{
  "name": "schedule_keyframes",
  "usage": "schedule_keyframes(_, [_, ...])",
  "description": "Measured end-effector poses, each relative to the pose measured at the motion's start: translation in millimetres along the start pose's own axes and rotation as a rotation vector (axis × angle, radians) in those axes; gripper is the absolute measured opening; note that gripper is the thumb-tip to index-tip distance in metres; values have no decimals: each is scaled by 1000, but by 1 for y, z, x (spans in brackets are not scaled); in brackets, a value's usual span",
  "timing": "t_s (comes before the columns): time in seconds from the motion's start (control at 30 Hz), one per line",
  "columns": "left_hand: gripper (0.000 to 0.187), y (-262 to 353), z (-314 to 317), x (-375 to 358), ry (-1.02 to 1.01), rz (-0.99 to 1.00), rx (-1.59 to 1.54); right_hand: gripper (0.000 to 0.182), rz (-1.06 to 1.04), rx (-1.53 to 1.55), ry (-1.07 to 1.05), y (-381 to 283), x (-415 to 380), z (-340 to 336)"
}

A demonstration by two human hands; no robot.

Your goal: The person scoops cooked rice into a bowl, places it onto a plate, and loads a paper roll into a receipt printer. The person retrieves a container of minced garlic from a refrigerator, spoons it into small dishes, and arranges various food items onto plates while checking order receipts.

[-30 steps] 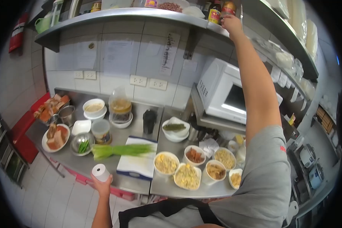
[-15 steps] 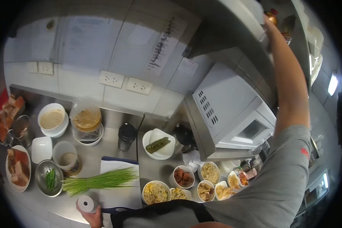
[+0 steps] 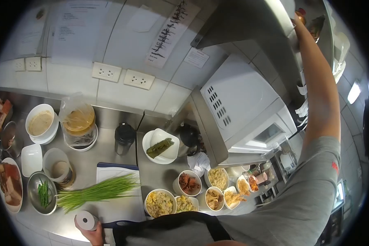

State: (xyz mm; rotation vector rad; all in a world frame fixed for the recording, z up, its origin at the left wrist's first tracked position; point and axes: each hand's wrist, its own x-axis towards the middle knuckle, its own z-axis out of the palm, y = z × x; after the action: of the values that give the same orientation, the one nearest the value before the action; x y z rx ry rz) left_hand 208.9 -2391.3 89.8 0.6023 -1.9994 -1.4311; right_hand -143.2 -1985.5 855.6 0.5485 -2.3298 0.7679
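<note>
My left hand (image 3: 93,235) is wrapped round a white paper roll (image 3: 87,220), its cored end facing up, by the near edge of the counter. Beside it lies a bunch of green chives (image 3: 96,192) on a white cutting board (image 3: 123,210) with a dark blue edge. My right arm is raised far to the upper right. At its end, my right hand (image 3: 296,20) is at the steel overhead shelf (image 3: 250,24), near some reddish and golden items; its fingers are hidden by the edge.
A white microwave (image 3: 250,106) stands on a steel stand. Bowls of fried rice (image 3: 164,203) and other cooked food line the right. Leftward are a metal bowl (image 3: 43,197) of cut greens, a plastic tub (image 3: 58,166) and a meat dish (image 3: 10,186). A black-lidded shaker (image 3: 125,137) stands behind the board.
My view has turned, so the counter and wall appear shifted left and upward. My left hand still holds the paper roll; my right arm stays raised at the shelf.
</note>
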Motion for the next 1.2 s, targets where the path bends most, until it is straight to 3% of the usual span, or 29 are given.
schedule_keyframes(0.23, [91, 19, -1, 0, 15, -32, -116, 34, 26, 241, -1, 2, 14, -4])
schedule_keyframes(0.37, [89, 15, -8, 2, 8, -3, -143, 27, 298, 662, 71, -18, 9, -52])
schedule_keyframes(0.4, [89, 15, -7, 2, 4, 10, -147, 32, 251, 609, -95, -50, -24, -48])
schedule_keyframes(0.5, [86, 20, -8, 0, 46, -1, -202, 42, 179, 730, -204, -87, -85, -50])
schedule_keyframes(0.6, [83, 22, -7, -1, 73, 10, -159, 51, 45, 850, -254, -96, -150, -49])
schedule_keyframes(0.67, [83, 24, -8, -3, 77, 11, -217, 51, -50, 787, -455, -76, -190, -69])
schedule_keyframes(0.73, [82, 19, -8, -7, 82, 10, -246, 44, -29, 723, -154, -61, -246, -73])
schedule_keyframes(0.8, [82, 8, -7, -9, 90, 6, -246, 44, -142, 842, -178, -31, -286, -88])
schedule_keyframes(0.83, [80, 11, -8, -14, 103, -2, -210, 60, -132, 692, 3, -22, -313, -96])
schedule_keyframes(0.87, [81, 13, -7, -19, 124, 81, -158, 60, -172, 784, -13, -1, -329, -112])
schedule_keyframes(0.93, [81, 15, -6, -30, 170, 249, -57, 65, -305, 646, 85, 21, -372, -138])
schedule_keyframes(1.1, [80, 91, 24, -101, 60, 353, -180, 76, -239, 593, 62, 68, -476, -236])
schedule_keyframes(1.2, [81, 124, 65, -160, -3, 390, -242, 78, -259, 437, 185, 82, -545, -292])
